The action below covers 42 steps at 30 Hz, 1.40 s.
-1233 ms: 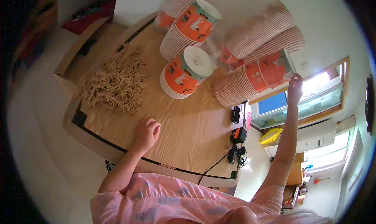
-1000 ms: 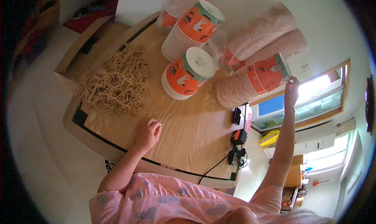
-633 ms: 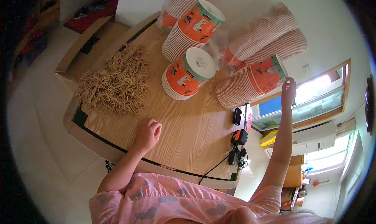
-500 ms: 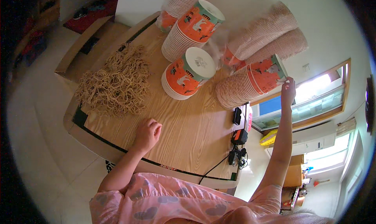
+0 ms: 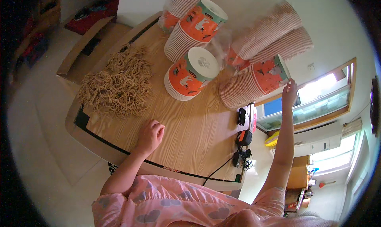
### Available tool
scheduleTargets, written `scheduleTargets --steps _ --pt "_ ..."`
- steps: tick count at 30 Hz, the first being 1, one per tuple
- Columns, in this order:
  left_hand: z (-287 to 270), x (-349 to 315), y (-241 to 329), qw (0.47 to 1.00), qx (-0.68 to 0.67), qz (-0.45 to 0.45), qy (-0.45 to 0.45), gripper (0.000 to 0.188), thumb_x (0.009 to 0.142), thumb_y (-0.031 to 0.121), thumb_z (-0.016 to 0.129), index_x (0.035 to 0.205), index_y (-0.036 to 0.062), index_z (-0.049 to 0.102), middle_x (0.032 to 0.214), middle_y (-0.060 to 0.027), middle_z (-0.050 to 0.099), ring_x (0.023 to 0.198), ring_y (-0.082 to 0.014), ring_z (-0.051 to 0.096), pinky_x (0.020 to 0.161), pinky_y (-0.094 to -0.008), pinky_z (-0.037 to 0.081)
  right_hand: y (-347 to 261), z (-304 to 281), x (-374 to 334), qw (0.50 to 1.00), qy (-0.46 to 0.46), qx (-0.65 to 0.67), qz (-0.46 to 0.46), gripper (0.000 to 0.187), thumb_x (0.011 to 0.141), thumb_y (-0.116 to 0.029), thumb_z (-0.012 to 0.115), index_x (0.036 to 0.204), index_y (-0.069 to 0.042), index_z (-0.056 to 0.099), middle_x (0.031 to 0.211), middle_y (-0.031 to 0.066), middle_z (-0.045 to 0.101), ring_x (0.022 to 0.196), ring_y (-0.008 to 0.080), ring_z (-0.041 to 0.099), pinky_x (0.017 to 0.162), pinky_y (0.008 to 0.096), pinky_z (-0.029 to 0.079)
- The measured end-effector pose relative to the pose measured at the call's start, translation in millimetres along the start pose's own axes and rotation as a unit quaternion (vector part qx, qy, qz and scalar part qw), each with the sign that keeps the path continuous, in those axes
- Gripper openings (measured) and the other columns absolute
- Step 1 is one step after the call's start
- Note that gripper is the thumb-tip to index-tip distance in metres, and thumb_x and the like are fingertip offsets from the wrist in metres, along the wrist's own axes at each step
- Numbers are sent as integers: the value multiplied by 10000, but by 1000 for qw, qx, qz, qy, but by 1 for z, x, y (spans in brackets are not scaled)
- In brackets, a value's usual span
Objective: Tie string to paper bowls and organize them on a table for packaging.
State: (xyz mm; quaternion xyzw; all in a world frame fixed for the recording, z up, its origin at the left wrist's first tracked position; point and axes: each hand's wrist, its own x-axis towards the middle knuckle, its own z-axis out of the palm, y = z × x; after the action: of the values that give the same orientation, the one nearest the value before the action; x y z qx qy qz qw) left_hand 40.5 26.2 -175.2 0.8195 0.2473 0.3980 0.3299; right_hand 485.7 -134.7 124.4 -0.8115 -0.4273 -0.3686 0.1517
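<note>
My right hand reaches out and pinches the lower edge of the top paper cup, a large orange and green one. This cup sits on a long nested stack that leans on its side at the table's right. My left hand is curled into a loose fist over the near part of the table, with nothing seen sticking out of it. Between the hands stands a short stack of upside-down cups. Beyond it rises a taller upside-down stack. A heap of tan strings lies left of these stacks.
More cup stacks in clear plastic lean at the back right. Black adapters and cables lie at the right edge of the wooden table. An open cardboard box stands by the far left edge. A window is at the right.
My right hand has shifted slightly left and down with the top cup, which now sits closer against its stack. My left hand has stayed in place.
</note>
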Motion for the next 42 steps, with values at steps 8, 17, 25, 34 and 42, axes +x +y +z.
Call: scheduleTargets --steps 8,17,25,34,42 --pt "0 2 3 1000 -3 2 -5 104 714 42 641 783 52 564 792 -84 557 762 -278 542 678 -379 456 -4 6 -15 1000 -4 7 6 505 754 20 519 1230 -102 399 1169 140 502 1026 324 546 807 394 481" --pt "7 3 -4 999 11 -35 -13 57 732 62 628 762 58 579 760 -85 561 747 -272 545 651 -370 453 -6 0 -12 995 -35 -36 -81 737 646 27 596 1303 -84 281 1312 170 381 1169 372 417 933 430 400" --pt "7 4 1 999 34 -10 -15 49 719 86 627 727 60 586 724 -87 567 688 -275 552 623 -381 455 16 5 32 994 -10 98 -45 333 823 -228 576 1121 -82 559 1156 178 551 1076 297 526 915 373 409" --pt "8 -3 2 999 22 -33 -7 48 721 85 615 715 54 578 742 -107 582 706 -303 568 593 -396 453 0 3 29 995 -42 87 18 178 799 -209 573 944 -116 615 889 129 650 825 329 619 724 394 481" --pt "31 2 -23 999 -22 25 34 32 731 57 610 726 50 579 703 -102 570 645 -288 570 557 -375 453 -8 -32 -29 994 54 -82 -46 600 778 -151 609 1325 -190 366 1359 156 362 1218 347 382 991 456 331"
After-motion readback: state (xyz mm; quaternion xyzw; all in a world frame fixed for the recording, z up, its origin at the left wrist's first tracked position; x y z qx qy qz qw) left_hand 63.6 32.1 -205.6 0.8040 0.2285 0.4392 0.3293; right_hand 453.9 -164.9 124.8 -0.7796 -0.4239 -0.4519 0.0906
